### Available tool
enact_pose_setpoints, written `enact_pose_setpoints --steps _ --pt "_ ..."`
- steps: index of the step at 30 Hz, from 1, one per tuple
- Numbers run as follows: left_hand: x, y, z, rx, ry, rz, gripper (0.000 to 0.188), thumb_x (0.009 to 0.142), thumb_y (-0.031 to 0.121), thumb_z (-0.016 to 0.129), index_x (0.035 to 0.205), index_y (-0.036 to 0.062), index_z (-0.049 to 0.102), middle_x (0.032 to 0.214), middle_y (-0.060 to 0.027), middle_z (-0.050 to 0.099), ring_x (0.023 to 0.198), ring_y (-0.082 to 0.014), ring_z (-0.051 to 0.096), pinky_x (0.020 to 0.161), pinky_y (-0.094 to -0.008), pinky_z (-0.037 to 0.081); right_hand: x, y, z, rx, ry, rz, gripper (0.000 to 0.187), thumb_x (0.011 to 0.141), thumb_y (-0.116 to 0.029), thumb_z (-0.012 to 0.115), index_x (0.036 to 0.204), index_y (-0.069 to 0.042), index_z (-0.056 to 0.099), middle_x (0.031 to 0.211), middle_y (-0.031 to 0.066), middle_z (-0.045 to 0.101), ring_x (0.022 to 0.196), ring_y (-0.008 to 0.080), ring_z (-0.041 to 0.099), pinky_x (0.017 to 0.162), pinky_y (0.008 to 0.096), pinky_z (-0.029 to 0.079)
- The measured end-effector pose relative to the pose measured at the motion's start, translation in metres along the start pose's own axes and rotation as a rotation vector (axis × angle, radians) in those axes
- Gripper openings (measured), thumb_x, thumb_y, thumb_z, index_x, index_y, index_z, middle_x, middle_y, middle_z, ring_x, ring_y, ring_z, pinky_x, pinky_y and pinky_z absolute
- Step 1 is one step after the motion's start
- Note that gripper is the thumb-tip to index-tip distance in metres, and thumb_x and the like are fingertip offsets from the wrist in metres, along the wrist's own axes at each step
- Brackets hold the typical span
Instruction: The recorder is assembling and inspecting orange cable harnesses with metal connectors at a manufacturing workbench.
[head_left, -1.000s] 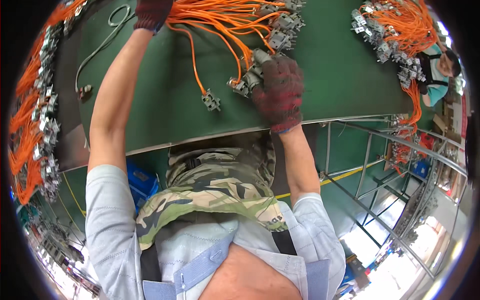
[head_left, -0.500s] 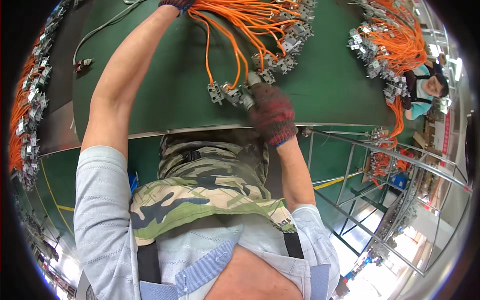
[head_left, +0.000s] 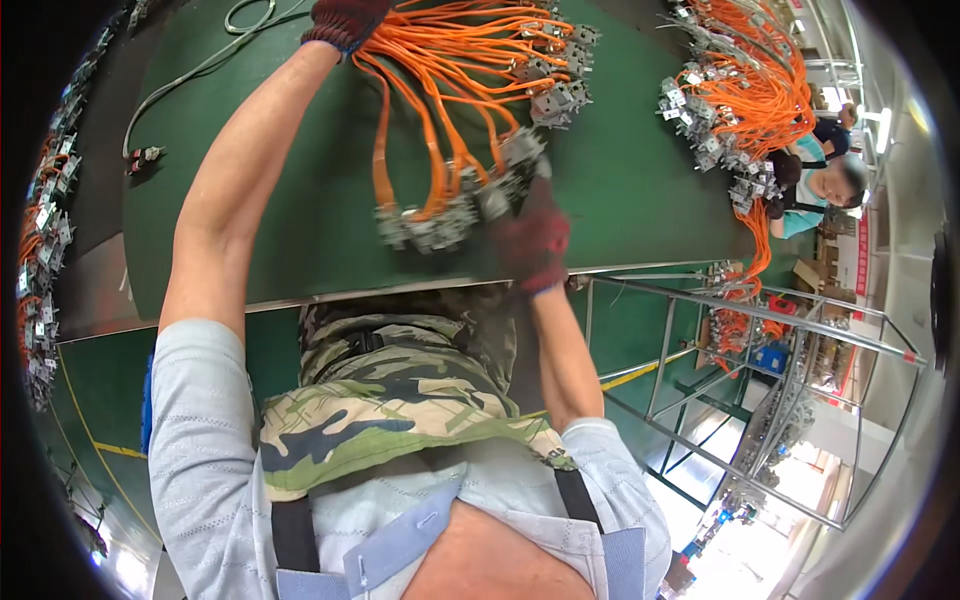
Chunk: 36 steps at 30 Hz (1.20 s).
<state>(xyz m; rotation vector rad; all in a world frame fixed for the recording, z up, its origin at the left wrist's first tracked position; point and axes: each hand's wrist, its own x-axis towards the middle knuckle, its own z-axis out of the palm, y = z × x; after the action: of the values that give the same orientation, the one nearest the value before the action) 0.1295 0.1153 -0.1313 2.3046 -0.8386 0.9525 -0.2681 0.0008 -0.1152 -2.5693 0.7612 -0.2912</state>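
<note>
My left hand (head_left: 345,22), in a dark red knitted glove, is closed round a bundle of orange cables (head_left: 425,50) at the table's far side. The cables fan out to the right and toward me, ending in grey metal connectors (head_left: 560,100). Nearest to me is a blurred cluster of connectors (head_left: 440,228), lying over the green table top. My right hand (head_left: 535,240), gloved in red and black, is right of that cluster, its fingertips by the connectors. Motion smears its fingers, so whether it grips one is unclear.
A grey cable (head_left: 185,80) with a small plug lies at the table's far left. More orange cables (head_left: 765,90) with connectors are piled at right, beside a person (head_left: 830,185). A metal tube frame (head_left: 740,305) stands right of me. Another connector row (head_left: 45,290) runs along the left.
The near connectors, few and spaced apart before, are now a fuller, blurred cluster. My right hand stays beside them. The whole view has shifted slightly, bringing more of my left glove into sight.
</note>
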Motion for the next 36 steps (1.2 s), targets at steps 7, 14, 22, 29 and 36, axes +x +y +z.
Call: enact_pose_setpoints --steps 7,14,22,29,36 --pt "0.014 0.016 0.007 -0.273 0.088 -0.054 0.025 0.087 0.014 0.062 0.109 0.0056 0.071 0.094 -0.0202 0.072 0.09 -0.0394 0.069 0.079 -0.0484 0.054 -0.03 -0.043 -0.028 0.357 -0.11 -0.05 0.042 0.088 -0.031 0.082 0.121 -0.006 0.072 0.1 0.016 0.077 0.093 0.0329 0.075 0.083 0.0432 0.059" --pt "0.015 0.017 -0.012 -0.359 0.164 -0.108 0.021 0.09 0.021 0.064 0.095 0.0013 0.07 0.085 -0.0241 0.07 0.081 -0.0419 0.068 0.071 -0.0503 0.051 0.017 -0.017 -0.028 0.17 0.199 -0.244 0.067 0.085 -0.025 0.084 0.143 -0.004 0.057 0.123 0.0171 0.072 0.111 0.0299 0.071 0.094 0.0407 0.057" --pt "0.012 -0.001 0.002 -0.32 0.079 -0.126 0.026 0.094 0.027 0.064 0.098 0.0019 0.07 0.082 -0.0218 0.069 0.076 -0.0391 0.067 0.07 -0.0499 0.05 0.016 -0.039 0.018 0.572 -0.176 -0.071 0.067 0.08 -0.025 0.084 0.138 -0.001 0.059 0.121 0.0158 0.071 0.11 0.0326 0.069 0.093 0.0455 0.056" --pt "0.006 -0.02 -0.003 -0.19 0.053 -0.193 0.028 0.094 0.028 0.065 0.101 0.0014 0.069 0.084 -0.0228 0.069 0.081 -0.041 0.067 0.072 -0.0503 0.051 0.022 -0.07 0.001 -0.249 -0.208 -0.77 0.033 0.087 -0.015 0.061 0.118 -0.003 0.065 0.1 0.0181 0.066 0.09 0.0371 0.064 0.079 0.0512 0.05" --pt "0.008 0.0 -0.013 -0.277 0.002 -0.142 0.024 0.093 0.025 0.065 0.1 0.0027 0.068 0.083 -0.0208 0.069 0.077 -0.04 0.067 0.069 -0.0514 0.052 0.054 -0.003 -0.044 0.452 0.069 -0.479 0.096 0.079 -0.048 0.085 0.154 -0.002 0.044 0.149 0.026 0.052 0.139 0.0436 0.049 0.116 0.0467 0.043"
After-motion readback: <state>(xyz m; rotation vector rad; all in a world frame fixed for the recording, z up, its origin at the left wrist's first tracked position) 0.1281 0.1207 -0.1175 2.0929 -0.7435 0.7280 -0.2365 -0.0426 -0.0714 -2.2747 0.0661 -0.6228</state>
